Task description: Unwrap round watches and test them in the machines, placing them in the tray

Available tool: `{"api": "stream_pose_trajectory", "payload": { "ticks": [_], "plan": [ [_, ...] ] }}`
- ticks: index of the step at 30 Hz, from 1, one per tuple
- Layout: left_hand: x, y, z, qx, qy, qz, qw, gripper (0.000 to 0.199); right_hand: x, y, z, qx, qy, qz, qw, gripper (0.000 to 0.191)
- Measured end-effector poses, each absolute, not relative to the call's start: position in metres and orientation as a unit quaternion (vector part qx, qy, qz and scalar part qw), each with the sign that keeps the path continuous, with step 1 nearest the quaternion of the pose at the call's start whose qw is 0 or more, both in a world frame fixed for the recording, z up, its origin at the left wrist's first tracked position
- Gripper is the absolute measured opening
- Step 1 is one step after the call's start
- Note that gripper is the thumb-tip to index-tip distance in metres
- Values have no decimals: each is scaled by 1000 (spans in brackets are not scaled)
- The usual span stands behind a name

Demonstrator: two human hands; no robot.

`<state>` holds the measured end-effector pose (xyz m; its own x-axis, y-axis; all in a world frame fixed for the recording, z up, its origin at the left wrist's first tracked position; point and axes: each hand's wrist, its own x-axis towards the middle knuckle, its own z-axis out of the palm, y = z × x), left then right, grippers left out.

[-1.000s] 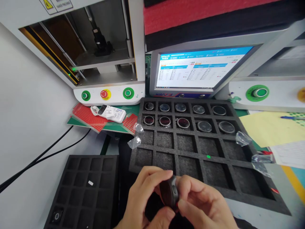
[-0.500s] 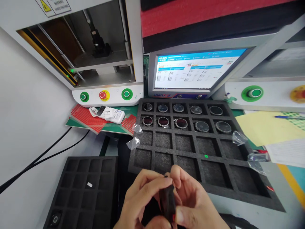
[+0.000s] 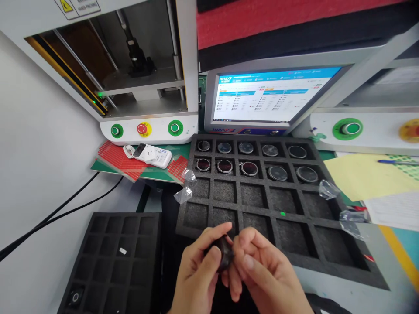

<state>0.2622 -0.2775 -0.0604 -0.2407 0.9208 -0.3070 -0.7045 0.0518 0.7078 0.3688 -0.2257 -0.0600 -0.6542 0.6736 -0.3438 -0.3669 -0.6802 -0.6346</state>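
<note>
A small black rounded part (image 3: 225, 254) is gripped in my left hand (image 3: 201, 266), with the thumb on its near face and the fingers curled behind. My right hand (image 3: 262, 266) is beside it, thumb and fingertips pinched together at the part's right edge. Whatever lies between those fingertips, if anything, is hidden. Both hands are just in front of a black foam tray (image 3: 240, 210), whose two back rows hold round, watch-like discs (image 3: 249, 168) with dark glossy faces and, on some, metal rims.
A second foam tray (image 3: 108, 244) at lower left holds a black square piece (image 3: 76, 297) and a small white piece (image 3: 122, 251). A white handheld device (image 3: 153, 156), red sheets (image 3: 114, 159) and clear film scraps (image 3: 183, 195) lie about. Behind stand a press machine (image 3: 147, 124) and a lit monitor (image 3: 255, 102).
The black part has turned and moved slightly up within my left hand, whose thumb now presses its face. My right thumb has come off its lower edge and up to the fingertips.
</note>
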Motion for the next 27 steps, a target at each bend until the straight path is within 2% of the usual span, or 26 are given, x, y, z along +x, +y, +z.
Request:
{"api": "stream_pose_trajectory", "payload": {
  "ticks": [4, 5, 8, 10, 13, 15, 18, 23, 27],
  "plan": [
    [258, -272, -51, -14, 374, 626, 685, 29, 378, -220, -65, -321, -448, 721, 419, 8],
    [257, -271, -48, -30, 362, 618, 697, 29, 382, -218, -66, -326, -509, 672, 429, 11],
    [256, -270, -44, -59, 338, 608, 716, 26, 390, -211, -67, -298, -640, 608, 364, 33],
    [257, -270, -44, -76, 330, 597, 727, 21, 393, -205, -66, -265, -667, 622, 312, 38],
    [259, -271, -49, -82, 313, 578, 749, 23, 392, -197, -65, -223, -658, 661, 283, 31],
    [261, -272, -54, -44, 303, 584, 751, 35, 390, -195, -64, -228, -638, 675, 292, 21],
    [263, -275, -57, 98, 338, 614, 706, 49, 386, -199, -65, -270, -571, 700, 332, 8],
    [271, -280, -51, 271, 526, 581, 559, 23, 386, -211, -70, -287, -445, 780, 333, 8],
    [274, -283, -50, 372, 585, 538, 480, 21, 388, -212, -69, -239, -481, 771, 342, 17]
  ]
}}
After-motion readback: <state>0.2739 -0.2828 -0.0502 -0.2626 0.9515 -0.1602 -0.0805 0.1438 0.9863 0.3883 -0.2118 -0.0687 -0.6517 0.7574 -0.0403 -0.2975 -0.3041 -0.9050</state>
